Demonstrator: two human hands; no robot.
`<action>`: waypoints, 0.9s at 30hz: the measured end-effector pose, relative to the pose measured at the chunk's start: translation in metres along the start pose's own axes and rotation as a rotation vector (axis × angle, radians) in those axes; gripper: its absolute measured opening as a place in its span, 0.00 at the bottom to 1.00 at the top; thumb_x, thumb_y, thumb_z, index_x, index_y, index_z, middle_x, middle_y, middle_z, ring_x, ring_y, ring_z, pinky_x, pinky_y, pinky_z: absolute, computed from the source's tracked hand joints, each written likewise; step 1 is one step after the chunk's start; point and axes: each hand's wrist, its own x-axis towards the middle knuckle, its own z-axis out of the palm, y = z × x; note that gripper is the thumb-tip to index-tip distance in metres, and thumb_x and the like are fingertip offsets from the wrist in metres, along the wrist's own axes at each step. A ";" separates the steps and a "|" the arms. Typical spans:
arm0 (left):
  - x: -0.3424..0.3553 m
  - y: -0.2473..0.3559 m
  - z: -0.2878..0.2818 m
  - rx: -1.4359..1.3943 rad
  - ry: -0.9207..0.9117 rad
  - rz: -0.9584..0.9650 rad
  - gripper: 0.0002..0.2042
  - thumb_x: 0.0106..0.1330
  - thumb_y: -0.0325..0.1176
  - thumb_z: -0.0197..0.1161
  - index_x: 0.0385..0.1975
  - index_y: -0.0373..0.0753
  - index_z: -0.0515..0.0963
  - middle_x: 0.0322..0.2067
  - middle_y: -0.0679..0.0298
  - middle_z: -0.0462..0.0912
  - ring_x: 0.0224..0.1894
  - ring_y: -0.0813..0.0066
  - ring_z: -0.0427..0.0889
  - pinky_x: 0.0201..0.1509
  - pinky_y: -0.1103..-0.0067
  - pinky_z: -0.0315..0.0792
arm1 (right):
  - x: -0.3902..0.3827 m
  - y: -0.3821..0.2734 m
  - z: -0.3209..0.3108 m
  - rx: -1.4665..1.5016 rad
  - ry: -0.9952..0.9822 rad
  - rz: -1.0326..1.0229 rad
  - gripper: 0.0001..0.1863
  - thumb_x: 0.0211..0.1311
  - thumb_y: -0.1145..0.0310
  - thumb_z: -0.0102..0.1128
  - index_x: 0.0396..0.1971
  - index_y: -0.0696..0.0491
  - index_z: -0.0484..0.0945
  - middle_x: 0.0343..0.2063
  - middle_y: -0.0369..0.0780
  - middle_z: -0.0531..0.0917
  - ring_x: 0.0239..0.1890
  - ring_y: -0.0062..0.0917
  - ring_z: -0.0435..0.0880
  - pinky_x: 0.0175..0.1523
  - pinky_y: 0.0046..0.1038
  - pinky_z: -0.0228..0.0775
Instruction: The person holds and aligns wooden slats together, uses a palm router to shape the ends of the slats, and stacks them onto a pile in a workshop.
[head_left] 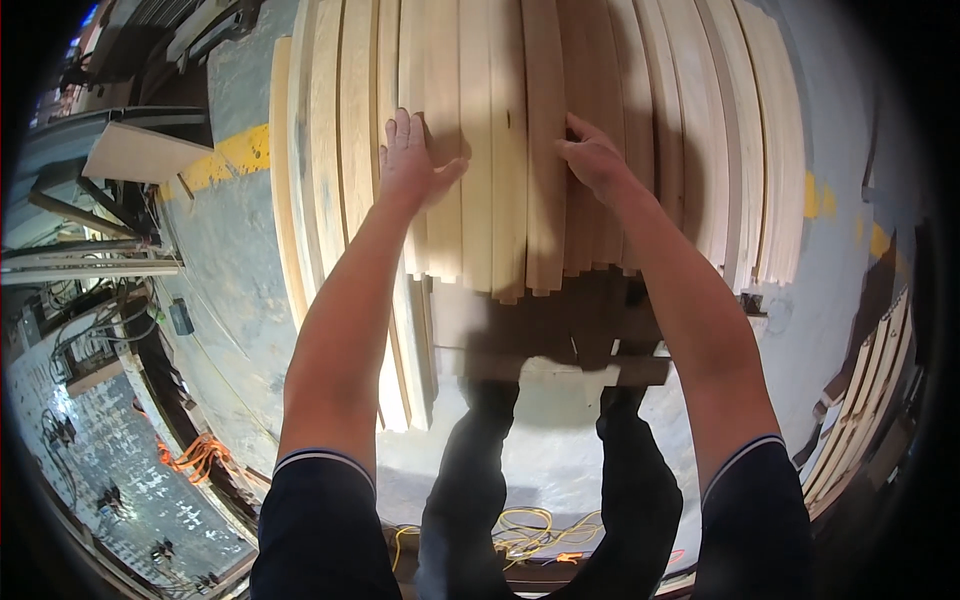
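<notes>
A row of long pale wooden planks point(477, 200) lies side by side in front of me, their near ends uneven. My left hand point(410, 170) rests on planks left of the middle, fingers spread and thumb pointing right. To the right, my right hand point(597, 160) is at the right edge of a middle plank point(545, 200), thumb and forefinger apart. Its other fingers are mostly hidden. Several planks lie between my two hands. At the left side, narrower strips point(400, 350) stick out closer to me than the rest.
Below the near plank ends is a dark-shadowed support with a wooden crosspiece point(640, 372). Yellow cable point(535, 530) lies coiled by my feet. On the left are an orange strap point(200, 457), a board point(150, 152) and metal frames. More lumber point(865, 400) stands at the right.
</notes>
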 end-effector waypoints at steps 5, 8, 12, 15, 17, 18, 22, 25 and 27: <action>-0.036 0.008 0.004 -0.060 0.009 0.044 0.53 0.69 0.54 0.75 0.83 0.32 0.50 0.85 0.43 0.41 0.87 0.47 0.39 0.87 0.64 0.53 | -0.057 0.031 -0.007 0.229 0.095 -0.036 0.30 0.77 0.68 0.58 0.75 0.58 0.70 0.70 0.47 0.80 0.71 0.34 0.78 0.77 0.34 0.65; -0.118 -0.001 0.023 -0.104 0.084 0.074 0.52 0.69 0.54 0.74 0.83 0.33 0.51 0.84 0.42 0.48 0.86 0.44 0.46 0.88 0.61 0.50 | -0.142 0.077 -0.015 0.167 0.109 0.065 0.30 0.77 0.66 0.59 0.74 0.60 0.71 0.69 0.48 0.80 0.71 0.35 0.79 0.76 0.34 0.67; -0.282 0.029 0.045 -0.221 -0.316 -0.151 0.45 0.74 0.55 0.67 0.79 0.29 0.58 0.80 0.38 0.59 0.83 0.43 0.58 0.85 0.62 0.57 | -0.330 0.193 -0.080 -0.372 -0.061 0.205 0.25 0.71 0.60 0.62 0.61 0.60 0.82 0.48 0.51 0.88 0.54 0.45 0.87 0.60 0.43 0.78; -0.416 0.001 0.042 -0.243 -0.710 -0.309 0.47 0.72 0.63 0.66 0.78 0.29 0.63 0.78 0.40 0.66 0.81 0.46 0.64 0.84 0.62 0.59 | -0.481 0.221 -0.131 -0.600 -0.193 0.440 0.29 0.65 0.55 0.60 0.59 0.59 0.85 0.60 0.55 0.86 0.65 0.50 0.83 0.71 0.43 0.74; -0.496 0.013 0.016 -0.233 -0.770 -0.341 0.50 0.69 0.69 0.64 0.77 0.29 0.65 0.75 0.39 0.71 0.79 0.45 0.68 0.83 0.62 0.61 | -0.568 0.235 -0.170 -0.583 -0.197 0.521 0.30 0.62 0.56 0.61 0.59 0.59 0.86 0.60 0.54 0.86 0.65 0.49 0.83 0.73 0.42 0.73; -0.537 0.010 0.003 -0.233 -0.761 -0.385 0.50 0.69 0.69 0.65 0.76 0.28 0.68 0.72 0.39 0.74 0.76 0.44 0.71 0.81 0.61 0.64 | -0.596 0.221 -0.181 -0.595 -0.237 0.548 0.28 0.64 0.55 0.60 0.57 0.58 0.87 0.61 0.54 0.86 0.67 0.47 0.82 0.75 0.42 0.72; -0.592 0.074 -0.052 -0.349 -0.911 -0.382 0.50 0.67 0.69 0.67 0.71 0.25 0.72 0.56 0.42 0.88 0.62 0.47 0.87 0.70 0.63 0.76 | -0.696 0.241 -0.245 -0.596 -0.204 0.466 0.28 0.63 0.56 0.63 0.58 0.58 0.86 0.58 0.53 0.87 0.65 0.47 0.84 0.73 0.39 0.74; -0.602 0.109 -0.085 -0.375 -0.855 -0.309 0.49 0.68 0.68 0.67 0.71 0.24 0.72 0.62 0.40 0.85 0.66 0.46 0.83 0.72 0.64 0.74 | -0.703 0.176 -0.243 -0.018 0.070 0.541 0.25 0.63 0.66 0.66 0.58 0.61 0.84 0.47 0.51 0.91 0.46 0.38 0.91 0.52 0.33 0.83; -0.591 0.145 -0.112 -0.346 -0.766 -0.189 0.47 0.70 0.66 0.65 0.71 0.24 0.72 0.66 0.38 0.80 0.70 0.45 0.79 0.74 0.64 0.72 | -0.709 0.088 -0.241 0.365 0.305 0.601 0.23 0.66 0.72 0.66 0.60 0.60 0.81 0.39 0.44 0.89 0.33 0.25 0.88 0.36 0.28 0.79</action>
